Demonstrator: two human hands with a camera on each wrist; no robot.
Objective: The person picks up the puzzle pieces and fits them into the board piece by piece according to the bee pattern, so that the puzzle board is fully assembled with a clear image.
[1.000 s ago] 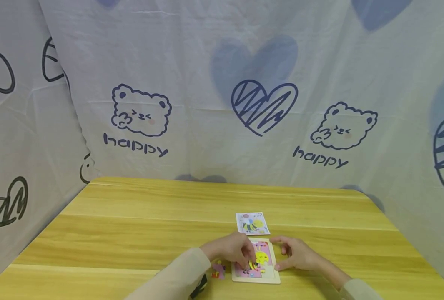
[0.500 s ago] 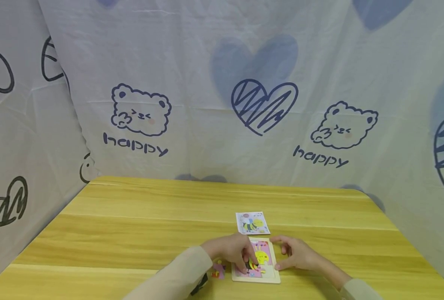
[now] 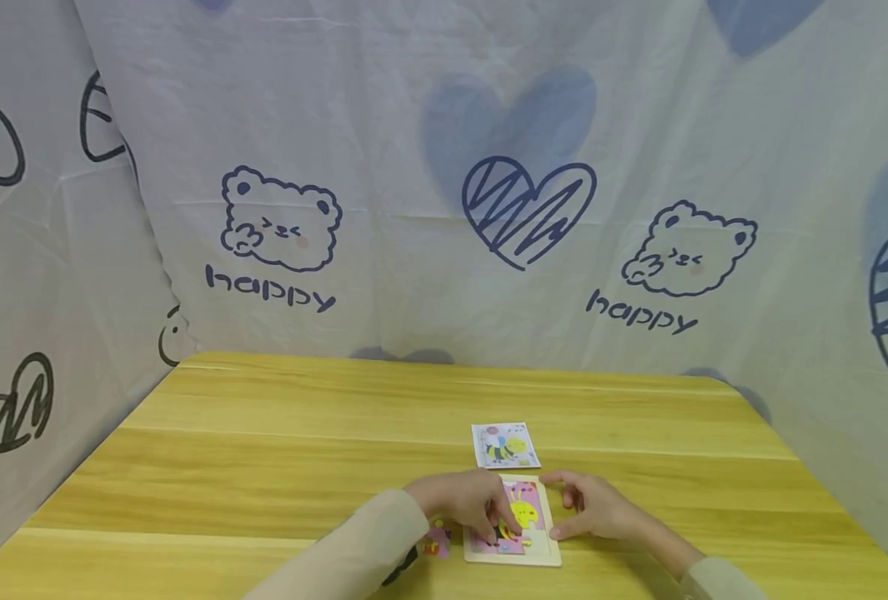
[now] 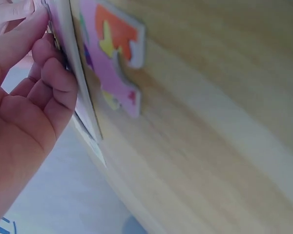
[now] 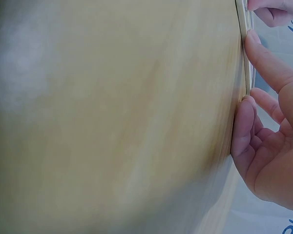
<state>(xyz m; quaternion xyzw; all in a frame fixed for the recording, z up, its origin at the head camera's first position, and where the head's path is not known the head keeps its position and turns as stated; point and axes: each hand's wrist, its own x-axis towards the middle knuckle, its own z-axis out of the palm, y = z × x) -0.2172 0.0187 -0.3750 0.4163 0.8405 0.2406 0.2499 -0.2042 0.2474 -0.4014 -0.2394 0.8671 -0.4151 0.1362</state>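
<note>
A wooden jigsaw tray (image 3: pixel 553 552) with a bee picture lies on the table, its lower right corner bare pale wood. My left hand (image 3: pixel 468 502) reaches over the tray's left side, index fingertip pressing on the striped bee-body piece (image 3: pixel 509 533) and thumb set apart from it on the picture. In the left wrist view the other fingers of the left hand (image 4: pixel 36 102) are bent beside the tray's edge. My right hand (image 3: pixel 592 508) touches the tray's right rim with its thumb and the upper right corner with its index finger. A loose pink jigsaw piece (image 3: pixel 436 543) lies left of the tray.
A picture card (image 3: pixel 505 446) with a bee lies just beyond the tray. Partly under the left sleeve is a black object (image 3: pixel 401 568), its kind unclear. The wooden table (image 3: pixel 301 433) meets a hanging white cloth (image 3: pixel 398 250) with bear and heart drawings.
My left index finger has straightened and slid slightly right over the bee's body, away from the thumb. The right hand, tray and loose piece stay where they were.
</note>
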